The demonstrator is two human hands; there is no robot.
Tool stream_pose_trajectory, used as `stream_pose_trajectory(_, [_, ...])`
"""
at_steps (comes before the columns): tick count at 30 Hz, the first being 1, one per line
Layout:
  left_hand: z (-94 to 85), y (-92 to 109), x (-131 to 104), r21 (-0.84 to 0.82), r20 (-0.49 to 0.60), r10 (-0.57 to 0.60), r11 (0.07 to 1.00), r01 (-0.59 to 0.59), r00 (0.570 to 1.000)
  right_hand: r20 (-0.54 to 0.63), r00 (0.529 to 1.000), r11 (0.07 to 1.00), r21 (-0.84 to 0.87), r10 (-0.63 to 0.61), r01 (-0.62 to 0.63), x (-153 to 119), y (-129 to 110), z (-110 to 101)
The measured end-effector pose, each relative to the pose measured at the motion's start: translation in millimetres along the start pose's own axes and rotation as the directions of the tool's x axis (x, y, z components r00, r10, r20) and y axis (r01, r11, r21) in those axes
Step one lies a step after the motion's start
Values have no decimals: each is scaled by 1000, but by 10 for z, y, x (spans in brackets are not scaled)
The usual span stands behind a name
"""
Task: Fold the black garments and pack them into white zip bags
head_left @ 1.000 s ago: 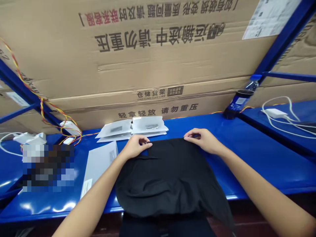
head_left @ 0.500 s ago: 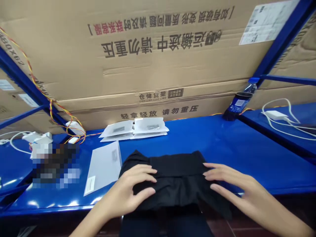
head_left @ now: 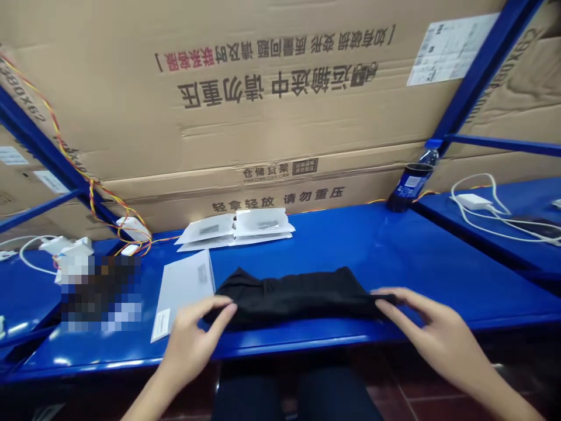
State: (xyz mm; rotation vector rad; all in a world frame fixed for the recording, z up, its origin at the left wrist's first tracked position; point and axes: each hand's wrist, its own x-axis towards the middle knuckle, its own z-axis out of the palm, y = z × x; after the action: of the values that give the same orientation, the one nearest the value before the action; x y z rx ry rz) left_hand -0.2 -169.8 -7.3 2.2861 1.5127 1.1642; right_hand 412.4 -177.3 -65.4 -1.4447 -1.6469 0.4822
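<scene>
A black cloth garment point(head_left: 298, 295), folded into a long narrow bundle, lies along the front of the blue shelf. Its exact kind cannot be made out. My left hand point(head_left: 197, 330) pinches the bundle's left end between thumb and fingers. At the opposite end, my right hand point(head_left: 421, 313) pinches a corner of the fabric that sticks out to the right. Just beyond my left hand lies a flat white envelope point(head_left: 182, 289) with a small label at its lower corner.
Several white packets point(head_left: 263, 225) are stacked against the cardboard box point(head_left: 280, 134) at the back. A dark blue cup point(head_left: 409, 187) and a clear bottle point(head_left: 429, 155) stand by the right post. White cables and adapters point(head_left: 473, 202) lie at both sides.
The loose lower part of the cloth, which hung over the shelf's front edge, is now folded up onto the bundle. Both hands went from resting flat to pinching its ends.
</scene>
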Motion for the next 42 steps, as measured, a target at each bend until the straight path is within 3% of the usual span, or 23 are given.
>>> stream_pose_trajectory(2, [70, -77, 245, 8, 70, -167, 986, 167, 983, -59, 995, 996, 44, 84, -81, 248, -45, 92])
stream_pose_trajectory(6, [220, -236, 519, 189, 223, -191, 970, 150, 956, -2, 994, 991, -75, 109, -109, 582, -18, 298])
stream_pose_trajectory(8, [279, -235, 516, 248, 183, -101, 967, 54, 978, -6, 997, 979, -187, 78, -78, 626, 15, 380])
stream_pose_trajectory(10, [345, -154, 459, 261, 109, 75, 960, -102, 991, -53, 998, 963, -266, 35, -48, 613, 22, 453])
stream_pose_trajectory(13, [502, 46, 367, 250, 117, 333, 902, -352, 936, -90, 996, 936, -352, -6, -26, 574, -19, 556])
stream_pose_trajectory(16, [697, 194, 316, 245, 280, 429, 833, -496, 859, -57, 997, 933, -352, 58, -75, 589, -53, 606])
stream_pose_trajectory(20, [812, 225, 263, 272, 361, 439, 795, -543, 823, -53, 969, 931, -268, 241, -247, 742, 6, 450])
stream_pose_trajectory(23, [770, 217, 209, 262, 344, 444, 801, -539, 827, -84, 970, 885, -398, 227, -242, 926, -10, 201])
stream_pose_trajectory(26, [739, 227, 173, 230, 330, 436, 823, -520, 837, -170, 970, 778, -580, 174, -241, 1040, -221, 88])
stream_pose_trajectory(29, [781, 235, 171, 192, 311, 427, 847, -496, 849, -220, 975, 759, -637, -15, -132, 934, -575, 341])
stream_pose_trajectory(31, [827, 231, 176, 179, 300, 422, 856, -485, 856, -176, 962, 773, -632, -208, 51, 746, -789, 660])
stream_pose_trajectory(33, [858, 219, 170, 180, 294, 417, 860, -479, 860, -115, 951, 810, -559, -287, 177, 541, -912, 948])
stream_pose_trajectory(35, [862, 201, 146, 186, 285, 411, 862, -471, 866, -61, 939, 870, -401, -339, 288, 393, -913, 1077])
stream_pose_trajectory(37, [848, 186, 107, 188, 271, 410, 865, -466, 871, -203, 948, 935, -310, -243, 173, 330, -805, 1029])
stream_pose_trajectory(39, [837, 178, 69, 185, 264, 417, 863, -470, 870, -349, 934, 950, -308, -70, -44, 328, -640, 892])
stream_pose_trajectory(40, [838, 178, 56, 182, 261, 425, 860, -477, 867, -371, 929, 937, -319, 11, -139, 335, -558, 828])
stream_pose_trajectory(42, [851, 183, 43, 176, 249, 442, 854, -490, 862, -294, 945, 907, -343, 144, -245, 345, -429, 751])
